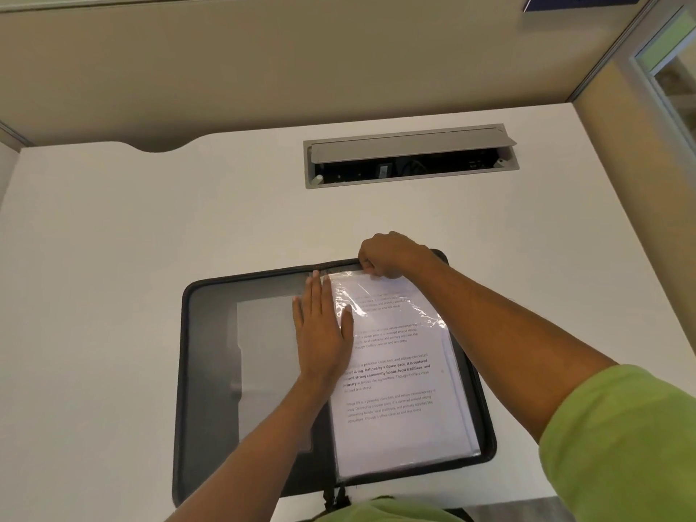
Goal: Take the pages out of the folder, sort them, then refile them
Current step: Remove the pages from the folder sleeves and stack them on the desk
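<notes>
The left hand [324,333] lies flat, fingers straight, pinning the clear plastic sleeve of printed white pages [399,371] in the open black zip folder [184,371], while just beyond it the right hand [391,256] pinches the sleeve's top edge, where a skewed pull could crease a page.

Desk [113,258]: white matte top, fills most of the view.
Notch [158,146]: shallow curved cut-out in the desk's rear edge, left side.
Cable box [410,173]: grey-framed rectangular recess set into the desk, rear, right of centre; dark inside, sockets and a cable dimly visible.
Lid [410,146]: grey flap, tilted up along the box's rear edge.
Partition [263,69]: beige panels behind the desk and along its right side.
Post [610,50]: grey metal strip at the corner where the panels meet.
Sign [580,0]: dark blue, top right; white digits cut off by the frame edge, not readable.
Glass [674,77]: pane in a pale frame, far right, beyond the partition.
</notes>
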The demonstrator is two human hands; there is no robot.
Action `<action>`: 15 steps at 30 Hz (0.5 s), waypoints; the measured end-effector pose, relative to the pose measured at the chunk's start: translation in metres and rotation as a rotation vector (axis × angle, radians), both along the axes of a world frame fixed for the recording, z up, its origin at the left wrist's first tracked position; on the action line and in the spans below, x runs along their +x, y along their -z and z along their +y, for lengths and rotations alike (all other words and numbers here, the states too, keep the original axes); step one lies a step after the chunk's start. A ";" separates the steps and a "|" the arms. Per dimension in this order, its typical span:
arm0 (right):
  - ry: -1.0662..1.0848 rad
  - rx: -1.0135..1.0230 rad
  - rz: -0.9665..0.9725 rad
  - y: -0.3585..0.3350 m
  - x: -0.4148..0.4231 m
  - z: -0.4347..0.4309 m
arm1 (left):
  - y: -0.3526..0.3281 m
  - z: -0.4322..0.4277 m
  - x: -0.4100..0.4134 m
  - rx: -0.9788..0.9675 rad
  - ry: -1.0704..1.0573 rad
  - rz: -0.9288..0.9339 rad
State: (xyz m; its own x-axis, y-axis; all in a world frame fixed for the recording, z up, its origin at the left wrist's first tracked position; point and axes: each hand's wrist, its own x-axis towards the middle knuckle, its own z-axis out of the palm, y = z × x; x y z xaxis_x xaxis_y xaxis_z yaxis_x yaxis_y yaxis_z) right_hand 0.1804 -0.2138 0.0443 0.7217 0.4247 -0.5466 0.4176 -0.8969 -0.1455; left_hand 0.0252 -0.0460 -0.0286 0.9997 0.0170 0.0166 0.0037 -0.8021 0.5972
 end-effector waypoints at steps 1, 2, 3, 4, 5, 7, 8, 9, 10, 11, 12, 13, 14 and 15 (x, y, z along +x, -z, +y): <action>-0.004 -0.004 -0.043 0.001 0.002 0.000 | 0.005 -0.004 -0.007 0.017 0.001 0.037; -0.007 -0.014 -0.091 0.001 0.004 0.001 | 0.008 -0.007 -0.013 0.040 0.009 0.066; -0.008 -0.031 -0.139 0.001 0.007 0.002 | 0.011 -0.011 -0.018 0.069 0.019 0.081; -0.010 -0.049 -0.183 0.000 0.010 0.003 | 0.012 -0.014 -0.021 0.099 0.025 0.084; -0.011 -0.067 -0.218 -0.001 0.013 0.003 | 0.012 -0.017 -0.023 0.126 0.026 0.080; -0.008 -0.088 -0.283 -0.004 0.019 0.004 | 0.012 -0.022 -0.025 0.149 0.033 0.077; -0.003 -0.095 -0.312 -0.006 0.022 0.004 | 0.012 -0.023 -0.024 0.151 0.043 0.081; 0.004 -0.100 -0.333 -0.007 0.025 0.003 | 0.013 -0.024 -0.024 0.153 0.053 0.085; 0.013 -0.105 -0.348 -0.009 0.029 0.003 | 0.013 -0.024 -0.024 0.157 0.059 0.087; 0.021 -0.107 -0.356 -0.010 0.032 0.003 | 0.014 -0.024 -0.024 0.158 0.061 0.088; 0.028 -0.108 -0.358 -0.013 0.036 0.003 | 0.013 -0.024 -0.025 0.158 0.062 0.088; 0.035 -0.104 -0.360 -0.015 0.042 0.003 | 0.013 -0.024 -0.025 0.160 0.063 0.088; 0.045 -0.098 -0.366 -0.019 0.047 0.003 | 0.013 -0.024 -0.026 0.167 0.065 0.089; 0.059 -0.089 -0.380 -0.024 0.052 0.004 | 0.013 -0.023 -0.026 0.177 0.068 0.090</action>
State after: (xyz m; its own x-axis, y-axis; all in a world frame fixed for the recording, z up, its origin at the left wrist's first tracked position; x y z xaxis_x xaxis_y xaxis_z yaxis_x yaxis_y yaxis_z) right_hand 0.2329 -0.2100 0.0679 0.9012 0.3398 -0.2689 0.3744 -0.9230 0.0886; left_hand -0.0007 -0.0695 -0.0412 0.9961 -0.0462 -0.0758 -0.0075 -0.8947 0.4465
